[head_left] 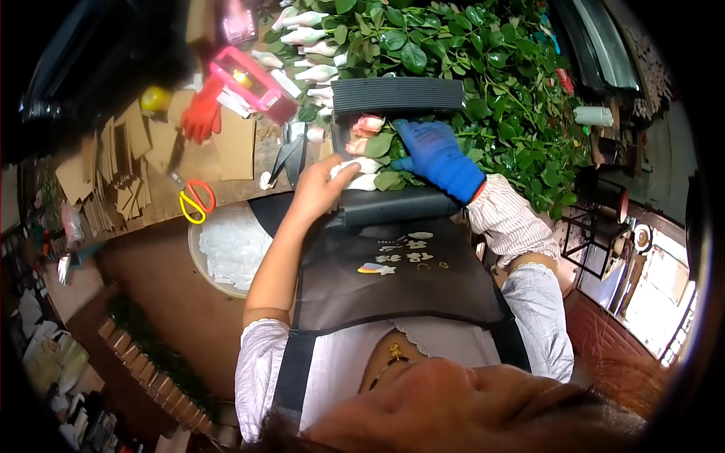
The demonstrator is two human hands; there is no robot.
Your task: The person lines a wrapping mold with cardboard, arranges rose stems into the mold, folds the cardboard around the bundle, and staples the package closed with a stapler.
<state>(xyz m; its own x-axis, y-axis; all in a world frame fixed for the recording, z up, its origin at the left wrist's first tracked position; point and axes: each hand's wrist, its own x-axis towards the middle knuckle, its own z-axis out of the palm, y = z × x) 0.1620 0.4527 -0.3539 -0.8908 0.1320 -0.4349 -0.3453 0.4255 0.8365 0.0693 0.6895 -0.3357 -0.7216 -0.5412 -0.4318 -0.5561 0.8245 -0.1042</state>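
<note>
On wrapped roses (368, 164), left hand (325, 186), gloved right hand (433, 151) beside

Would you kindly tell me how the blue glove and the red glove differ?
The blue glove is worn on the right hand; the red glove lies unworn. The blue glove is among green leaves; the red glove lies near the pink frame. Both are brightly coloured.

"How is the left hand (321, 189)?"
"It is bare, with bent fingers (330, 161), and its forearm (276, 260) reaches forward."
"And the right hand (436, 152)?"
"It is gloved, with the thumb (403, 164) spread apart."
</note>
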